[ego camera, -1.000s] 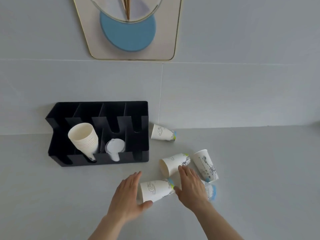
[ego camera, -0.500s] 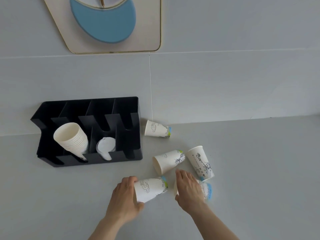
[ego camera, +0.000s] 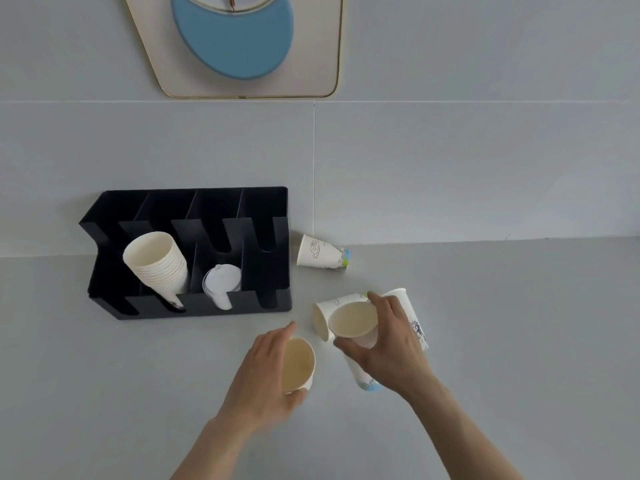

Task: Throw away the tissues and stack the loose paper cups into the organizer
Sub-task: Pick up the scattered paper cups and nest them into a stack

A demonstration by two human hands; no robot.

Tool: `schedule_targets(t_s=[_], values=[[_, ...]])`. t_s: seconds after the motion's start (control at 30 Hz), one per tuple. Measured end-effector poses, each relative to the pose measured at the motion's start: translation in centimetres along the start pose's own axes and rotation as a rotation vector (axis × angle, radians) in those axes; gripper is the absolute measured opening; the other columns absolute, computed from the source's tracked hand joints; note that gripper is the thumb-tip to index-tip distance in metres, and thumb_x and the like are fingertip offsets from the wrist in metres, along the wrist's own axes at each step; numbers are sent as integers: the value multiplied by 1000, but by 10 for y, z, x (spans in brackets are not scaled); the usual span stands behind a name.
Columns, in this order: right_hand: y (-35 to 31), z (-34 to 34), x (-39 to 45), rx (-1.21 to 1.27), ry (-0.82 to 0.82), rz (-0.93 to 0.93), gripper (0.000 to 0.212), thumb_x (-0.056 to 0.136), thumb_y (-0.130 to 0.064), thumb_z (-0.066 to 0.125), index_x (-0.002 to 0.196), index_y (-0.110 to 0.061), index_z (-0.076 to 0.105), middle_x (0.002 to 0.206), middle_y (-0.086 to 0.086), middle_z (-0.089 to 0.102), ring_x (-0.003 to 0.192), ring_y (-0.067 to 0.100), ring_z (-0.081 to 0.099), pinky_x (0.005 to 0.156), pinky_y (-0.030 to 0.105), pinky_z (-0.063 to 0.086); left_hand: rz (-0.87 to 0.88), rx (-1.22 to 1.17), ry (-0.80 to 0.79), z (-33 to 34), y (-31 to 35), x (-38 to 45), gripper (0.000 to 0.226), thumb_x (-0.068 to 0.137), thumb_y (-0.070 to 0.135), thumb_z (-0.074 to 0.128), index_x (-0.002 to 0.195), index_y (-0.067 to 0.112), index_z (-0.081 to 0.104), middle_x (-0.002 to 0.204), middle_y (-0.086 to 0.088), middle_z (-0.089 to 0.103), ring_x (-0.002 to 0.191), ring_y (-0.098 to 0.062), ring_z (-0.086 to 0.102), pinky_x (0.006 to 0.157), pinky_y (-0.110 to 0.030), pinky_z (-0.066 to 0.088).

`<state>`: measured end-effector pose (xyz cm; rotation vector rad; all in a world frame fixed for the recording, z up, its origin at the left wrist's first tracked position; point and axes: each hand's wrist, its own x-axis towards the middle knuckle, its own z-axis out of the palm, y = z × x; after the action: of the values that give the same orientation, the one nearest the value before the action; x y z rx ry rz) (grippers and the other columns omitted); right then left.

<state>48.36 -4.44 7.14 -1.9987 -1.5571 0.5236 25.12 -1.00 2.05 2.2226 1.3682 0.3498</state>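
Observation:
My left hand point(ego camera: 263, 372) grips a white paper cup point(ego camera: 298, 365) lifted off the counter, its mouth facing me. Just to the right, my right hand point(ego camera: 391, 344) holds a second paper cup point(ego camera: 353, 322), mouth up, with a blue base low down. Behind that hand a cup point(ego camera: 323, 315) lies on its side and another cup point(ego camera: 414, 317) lies partly hidden. One more loose cup point(ego camera: 323, 252) lies by the wall. The black organizer point(ego camera: 273, 209) stands at the left, holding a stack of cups point(ego camera: 156, 265) and some lids point(ego camera: 221, 280). No tissues are in view.
A grey counter point(ego camera: 502, 341) meets a grey tiled wall. A cream, gold-edged wall panel point(ego camera: 311, 64) with a blue disc hangs above the organizer.
Both hands have picked their cups up off the counter and turned them so the mouths face up. The camera view has shifted slightly.

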Motion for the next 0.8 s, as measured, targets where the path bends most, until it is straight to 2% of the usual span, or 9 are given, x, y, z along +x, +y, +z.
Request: schedule_targets(t_s=[0.13,0.23,0.33,0.4,0.47,0.53,0.67,0.8], values=[[-34,-31,-3,193,81,-139,91,73,-55,83,147,-22,43,133,-9,48,117,8,54,96,24,46,-38,-102,30,16,-2,-13,113,70,53,79,158,32,11,149,14,36,136,-9,37,109,-26,41],[-56,-38,-6,300,106,-274,88,70,-54,82,144,-19,48,132,-6,52,116,6,56,94,14,44,-76,-200,53,14,0,-11,124,61,51,87,157,38,9,149,19,37,135,-6,40,107,-31,45],[-73,-24,-5,305,35,-362,89,68,-50,84,143,-17,49,129,-5,52,116,5,56,93,15,45,-121,-320,107,2,-2,-9,126,52,46,91,152,46,13,147,23,41,132,-6,47,101,-36,51],[-67,-5,-11,265,-40,-364,92,68,-48,85,146,-19,47,129,-8,50,117,1,53,94,16,45,-139,-364,108,4,-2,-12,122,49,43,93,146,53,18,141,27,45,127,-3,52,96,-32,53],[-54,16,-22,232,-100,-339,96,69,-52,82,150,-20,42,133,-10,47,119,3,53,97,23,48,-147,-405,111,10,-3,-19,124,48,44,95,145,55,18,142,31,45,127,4,51,93,-26,53],[-42,34,-30,183,-155,-312,100,71,-57,79,153,-21,37,139,-11,43,121,7,53,98,29,50,-142,-393,116,14,-4,-23,129,49,50,93,150,54,12,144,37,41,126,8,50,92,-24,53],[-22,52,-34,84,-257,-289,105,74,-64,73,158,-22,27,151,-15,35,131,10,49,102,32,49,-130,-355,81,12,-3,-21,129,53,50,90,141,66,-3,129,33,49,113,-2,60,86,-26,58],[-12,61,-29,35,-292,-263,89,82,-55,70,157,-26,32,152,-18,41,133,10,49,105,30,46,-134,-380,80,10,-10,-23,124,53,58,90,149,53,12,134,31,49,119,-1,56,93,-25,53]])
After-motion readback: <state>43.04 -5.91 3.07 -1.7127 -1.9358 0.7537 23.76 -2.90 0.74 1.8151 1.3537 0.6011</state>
